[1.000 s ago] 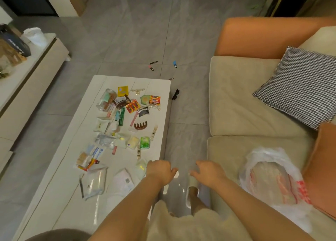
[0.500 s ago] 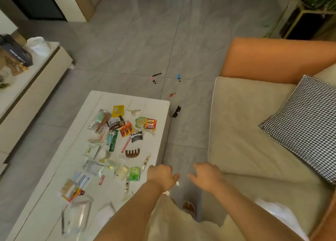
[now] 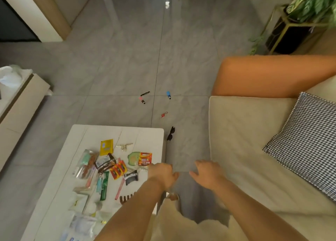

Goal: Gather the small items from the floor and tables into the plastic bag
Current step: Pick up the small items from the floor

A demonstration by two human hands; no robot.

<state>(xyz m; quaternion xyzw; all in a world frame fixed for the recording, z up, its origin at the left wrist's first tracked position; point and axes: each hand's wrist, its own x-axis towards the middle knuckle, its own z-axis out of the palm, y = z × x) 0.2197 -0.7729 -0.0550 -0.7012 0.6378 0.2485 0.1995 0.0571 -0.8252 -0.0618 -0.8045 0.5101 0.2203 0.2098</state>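
Head: hands (image 3: 185, 175) empty, bag unseen.

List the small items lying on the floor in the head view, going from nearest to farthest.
Black sunglasses beside the table corner → red keyring → pink and black tube → blue tube → black clip.

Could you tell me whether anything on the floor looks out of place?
Yes: black sunglasses lie by the white table's corner, with a red clip, a blue tube and a pink-and-black tube scattered farther out on the tiles.
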